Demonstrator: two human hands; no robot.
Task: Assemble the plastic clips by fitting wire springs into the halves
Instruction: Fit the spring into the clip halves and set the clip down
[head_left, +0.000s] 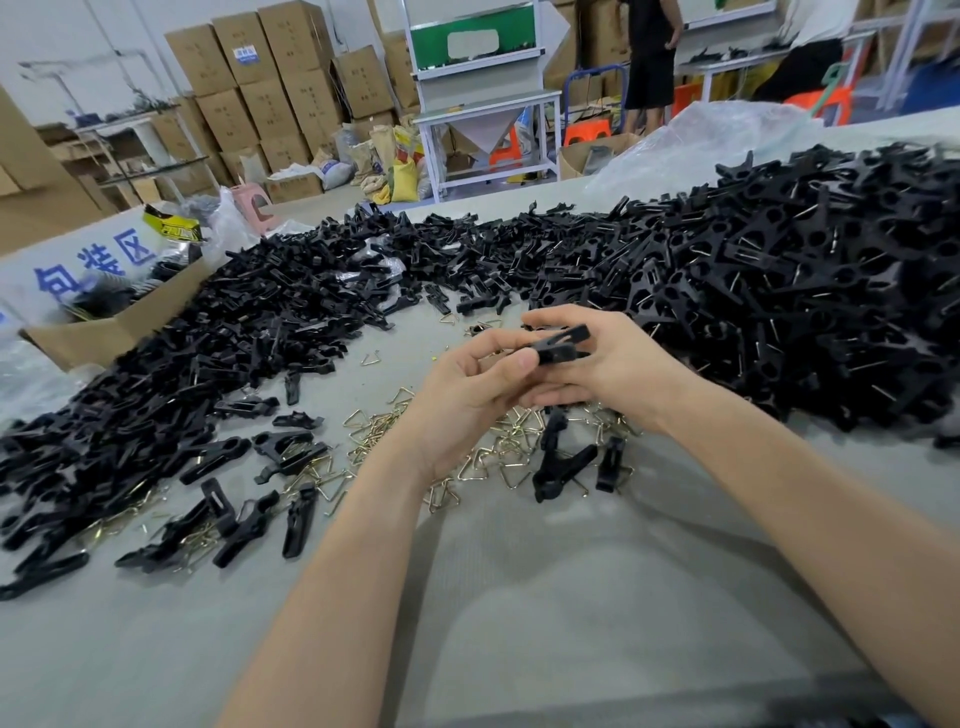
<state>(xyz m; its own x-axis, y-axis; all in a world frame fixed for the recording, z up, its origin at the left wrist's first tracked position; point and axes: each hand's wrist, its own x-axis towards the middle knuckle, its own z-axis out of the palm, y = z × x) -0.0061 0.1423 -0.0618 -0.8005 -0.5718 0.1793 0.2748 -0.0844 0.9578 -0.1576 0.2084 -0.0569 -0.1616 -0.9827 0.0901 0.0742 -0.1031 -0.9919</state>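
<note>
Both hands meet above the middle of the grey table (519, 597) around a black plastic clip (561, 345). My left hand (467, 400) pinches its near end between thumb and fingers. My right hand (608, 364) curls round it from the right and behind. A scatter of brass-coloured wire springs (498, 457) lies on the table just below the hands. Loose black clip halves (182, 364) form a long heap on the left. A taller heap of assembled black clips (779, 291) with wire showing fills the right.
A few single clips (563, 467) and halves (249, 519) lie near the springs. A cardboard box (119, 327) with a plastic bag stands at the table's left edge. Stacked cartons, benches, stools and a standing person (649, 57) are in the room behind.
</note>
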